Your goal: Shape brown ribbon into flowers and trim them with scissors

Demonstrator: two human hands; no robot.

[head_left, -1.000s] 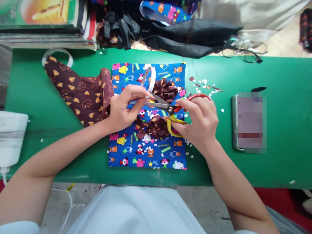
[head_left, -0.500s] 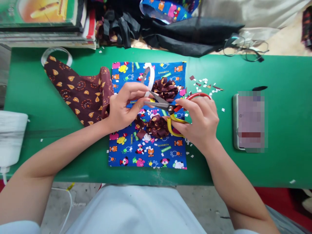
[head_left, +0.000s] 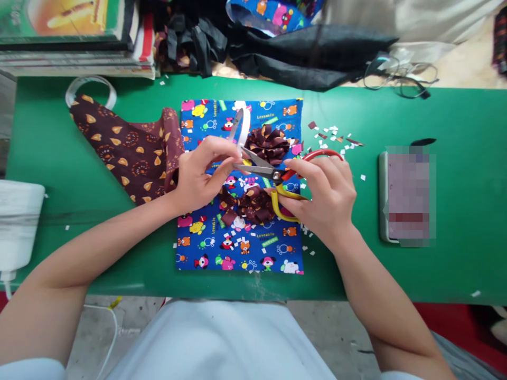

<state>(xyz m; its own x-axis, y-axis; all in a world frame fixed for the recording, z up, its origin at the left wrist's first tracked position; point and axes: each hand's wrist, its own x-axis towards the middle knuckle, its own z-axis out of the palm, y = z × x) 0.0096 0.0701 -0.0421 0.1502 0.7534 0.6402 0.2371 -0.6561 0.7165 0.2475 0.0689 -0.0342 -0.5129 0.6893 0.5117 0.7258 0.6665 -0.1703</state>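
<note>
We count two hands, the left hand (head_left: 196,177) and the right hand (head_left: 327,198), and one pair of scissors (head_left: 269,171). There are two brown fabric rosettes, an upper rosette (head_left: 269,143) and a lower rosette (head_left: 253,205). We also count one blue cartoon-print cloth (head_left: 245,253), one brown patterned cloth (head_left: 127,150), one phone (head_left: 407,195) and one pair of eyeglasses (head_left: 400,79). There are two white bands, a held white band (head_left: 245,124) and a white loop (head_left: 89,82). The white scraps (head_left: 330,131) are too many for us to count.
</note>
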